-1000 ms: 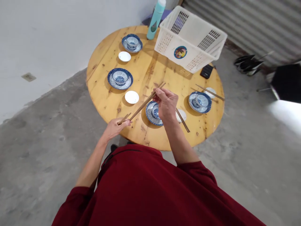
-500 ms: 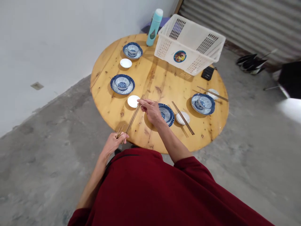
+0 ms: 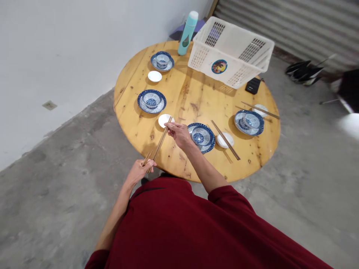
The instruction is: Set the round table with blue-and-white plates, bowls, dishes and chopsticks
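Observation:
My left hand (image 3: 139,170) is closed around chopsticks (image 3: 159,144) at the table's near left edge; shorter-looking stick ends also poke out beside its thumb. My right hand (image 3: 178,133) pinches the far end of the long chopsticks, just over a small white dish (image 3: 166,120). Partly behind my right wrist sits a blue-rimmed plate with a patterned bowl (image 3: 201,136) in it. To its right, a pair of chopsticks (image 3: 226,140) rests across another white dish (image 3: 225,140). How many sticks my left hand holds cannot be made out.
On the round wooden table (image 3: 185,101) stand more bowls on plates, at left (image 3: 152,100), back (image 3: 162,61) and right (image 3: 249,122). A white plastic basket (image 3: 230,56), a turquoise bottle (image 3: 187,33) and a black phone-like object (image 3: 252,86) are at the back.
The view has shifted slightly, so the table things sit further right. Both hands keep hold of the chopsticks, and my right hand uncovers more of the bowl and plate beside it.

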`<state>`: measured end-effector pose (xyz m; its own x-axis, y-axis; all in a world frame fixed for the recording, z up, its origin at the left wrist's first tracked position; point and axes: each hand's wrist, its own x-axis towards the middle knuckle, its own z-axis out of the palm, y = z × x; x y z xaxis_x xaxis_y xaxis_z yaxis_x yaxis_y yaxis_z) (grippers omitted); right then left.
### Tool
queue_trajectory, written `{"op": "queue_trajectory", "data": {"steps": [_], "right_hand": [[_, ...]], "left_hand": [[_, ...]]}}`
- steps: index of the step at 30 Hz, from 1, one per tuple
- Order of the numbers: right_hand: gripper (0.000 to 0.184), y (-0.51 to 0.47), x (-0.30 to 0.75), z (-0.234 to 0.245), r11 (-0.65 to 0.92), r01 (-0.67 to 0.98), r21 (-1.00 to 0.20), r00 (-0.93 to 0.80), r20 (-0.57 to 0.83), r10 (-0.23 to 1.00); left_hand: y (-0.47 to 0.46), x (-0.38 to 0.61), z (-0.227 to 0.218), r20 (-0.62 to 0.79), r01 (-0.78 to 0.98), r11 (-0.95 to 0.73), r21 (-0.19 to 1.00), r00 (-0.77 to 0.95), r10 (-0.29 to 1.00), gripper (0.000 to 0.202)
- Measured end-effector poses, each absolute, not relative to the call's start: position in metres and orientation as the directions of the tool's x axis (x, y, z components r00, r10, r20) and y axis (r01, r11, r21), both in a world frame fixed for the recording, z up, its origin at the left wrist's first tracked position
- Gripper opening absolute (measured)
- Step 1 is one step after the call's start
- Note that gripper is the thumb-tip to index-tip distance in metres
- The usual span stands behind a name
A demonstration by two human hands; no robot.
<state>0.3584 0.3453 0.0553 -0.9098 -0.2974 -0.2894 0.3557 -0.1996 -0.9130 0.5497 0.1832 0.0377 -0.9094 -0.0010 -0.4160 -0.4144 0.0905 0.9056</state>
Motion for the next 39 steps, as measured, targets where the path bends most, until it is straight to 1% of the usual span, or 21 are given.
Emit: {"op": "queue_trajectory", "data": {"steps": [3, 5, 10, 12, 16, 19, 23, 28, 33, 39], "right_hand": [[0.034, 0.348, 0.36, 0.039, -0.185, 0.378, -0.907, -0.902, -0.315, -0.295], [0.031, 0.354, 0.358, 0.027, -0.176, 0.398, -0.901, -0.901, -0.346, -0.263], [0.018, 0.368, 0.338, 0.015, -0.175, 0.437, -0.882, -0.899, -0.432, -0.071], [0.011, 0.368, 0.32, 0.017, -0.166, 0.44, -0.882, -0.897, -0.442, -0.028], [0.002, 0.36, 0.274, 0.016, -0.139, 0.453, -0.88, -0.887, -0.461, 0.024], [0.005, 0.354, 0.241, 0.008, -0.123, 0.463, -0.878, -0.875, -0.474, 0.094], [0.011, 0.35, 0.209, -0.009, -0.141, 0.467, -0.873, -0.856, -0.486, 0.176], [0.018, 0.348, 0.192, -0.03, -0.165, 0.487, -0.858, -0.831, -0.513, 0.214], [0.022, 0.341, 0.188, -0.043, -0.175, 0.488, -0.855, -0.813, -0.519, 0.265], [0.021, 0.334, 0.187, -0.047, -0.18, 0.475, -0.862, -0.796, -0.508, 0.329]], "left_hand": [[0.176, 0.552, 0.027, -0.436, -0.431, 0.114, 0.895, -0.9, 0.025, 0.046], [0.173, 0.553, 0.019, -0.44, -0.431, 0.134, 0.893, -0.897, 0.048, 0.047], [0.173, 0.539, 0.001, -0.416, -0.396, 0.166, 0.903, -0.903, 0.11, 0.049], [0.174, 0.522, -0.002, -0.409, -0.39, 0.166, 0.906, -0.907, 0.102, 0.047], [0.175, 0.474, -0.004, -0.428, -0.418, 0.154, 0.895, -0.903, 0.039, 0.039], [0.17, 0.436, -0.003, -0.444, -0.438, 0.15, 0.886, -0.896, 0.011, 0.035], [0.162, 0.397, -0.002, -0.494, -0.488, 0.178, 0.854, -0.869, -0.016, 0.03], [0.158, 0.374, -0.005, -0.538, -0.531, 0.195, 0.824, -0.843, -0.022, 0.029], [0.157, 0.37, -0.014, -0.554, -0.539, 0.214, 0.815, -0.832, 0.016, 0.031], [0.15, 0.361, -0.03, -0.534, -0.496, 0.278, 0.823, -0.841, 0.081, 0.036]]}}
